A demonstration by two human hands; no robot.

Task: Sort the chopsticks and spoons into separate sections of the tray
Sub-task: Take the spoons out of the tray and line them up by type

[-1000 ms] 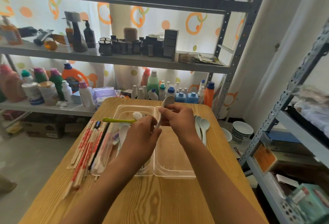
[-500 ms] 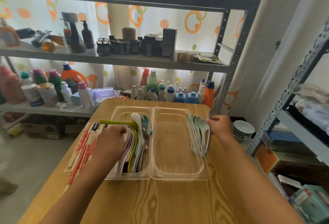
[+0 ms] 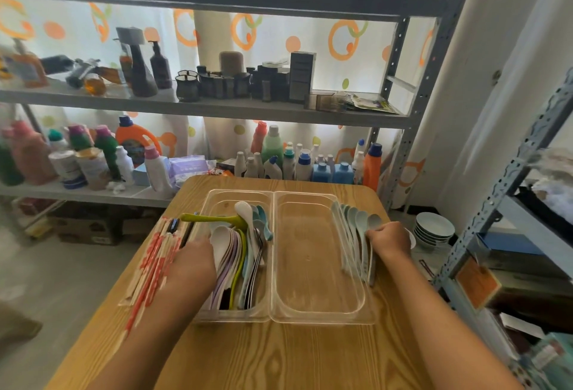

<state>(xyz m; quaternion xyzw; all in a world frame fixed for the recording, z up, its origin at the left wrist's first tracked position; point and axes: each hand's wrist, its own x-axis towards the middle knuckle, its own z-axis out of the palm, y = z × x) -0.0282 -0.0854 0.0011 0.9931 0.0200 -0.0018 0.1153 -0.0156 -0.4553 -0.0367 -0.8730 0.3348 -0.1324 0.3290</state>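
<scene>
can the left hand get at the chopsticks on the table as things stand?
Probably yes. The left hand sits at the tray's left wall, right beside the chopsticks, which lie uncovered on the table; nothing stands between.

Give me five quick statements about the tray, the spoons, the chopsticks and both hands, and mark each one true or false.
1. The right compartment of the clear tray holds nothing. True.
2. The left compartment is full of chopsticks. False: it holds spoons of several colours.
3. The chopsticks lie on the wooden table, left of the tray. True.
4. The right hand is inside the tray. False: it is on the pale spoons lying outside the tray's right edge.
5. The left hand is lifted high above the table. False: it is low, at the tray's left edge beside the chopsticks.
</scene>
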